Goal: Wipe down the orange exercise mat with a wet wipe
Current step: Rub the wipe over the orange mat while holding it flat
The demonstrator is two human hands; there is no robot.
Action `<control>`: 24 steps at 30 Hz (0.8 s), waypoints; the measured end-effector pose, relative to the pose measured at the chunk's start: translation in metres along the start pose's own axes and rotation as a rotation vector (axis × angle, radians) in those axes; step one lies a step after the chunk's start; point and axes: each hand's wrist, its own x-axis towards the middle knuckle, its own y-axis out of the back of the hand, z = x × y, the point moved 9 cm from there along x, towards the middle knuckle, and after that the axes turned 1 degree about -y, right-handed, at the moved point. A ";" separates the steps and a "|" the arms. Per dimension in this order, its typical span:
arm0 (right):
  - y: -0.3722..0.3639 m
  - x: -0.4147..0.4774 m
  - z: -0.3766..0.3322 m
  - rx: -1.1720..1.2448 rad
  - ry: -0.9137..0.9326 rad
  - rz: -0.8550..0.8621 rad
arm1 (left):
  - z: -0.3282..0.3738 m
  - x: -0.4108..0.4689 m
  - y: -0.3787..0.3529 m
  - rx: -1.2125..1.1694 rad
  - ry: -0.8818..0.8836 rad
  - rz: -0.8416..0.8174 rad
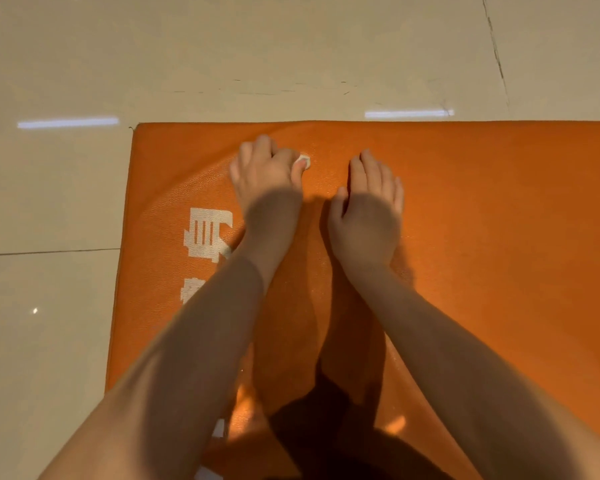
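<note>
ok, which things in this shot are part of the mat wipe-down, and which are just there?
In the job:
orange exercise mat
wet wipe, mostly hidden under the left hand, which grips it
right hand, flat on the mat

Just there:
tiled floor
white lettering printed on the mat

Mat (499,237): orange, flat on the floor (257,46), far edge and left corner in view.
Left hand (267,168): near that corner, blurred, fingers curled, holds the wipe (305,161) against the mat.
Wipe: white, only a small bit shows by the thumb.
Right hand (368,206): just beside the left, palm down, fingers straight, rests on the mat.
Print (207,233): white marks, partly under the left forearm.
Floor: pale glossy tiles.
</note>
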 end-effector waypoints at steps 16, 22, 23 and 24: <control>0.000 0.000 0.003 0.029 -0.022 -0.049 | 0.002 0.037 0.010 0.029 -0.332 -0.026; -0.002 0.001 0.003 0.022 -0.026 -0.067 | 0.000 0.044 0.008 -0.020 -0.204 -0.049; -0.001 0.001 0.004 0.022 -0.028 -0.068 | 0.002 0.042 0.008 -0.025 -0.265 -0.074; -0.001 0.001 0.004 0.025 -0.029 -0.066 | -0.002 0.044 0.011 -0.009 -0.279 -0.070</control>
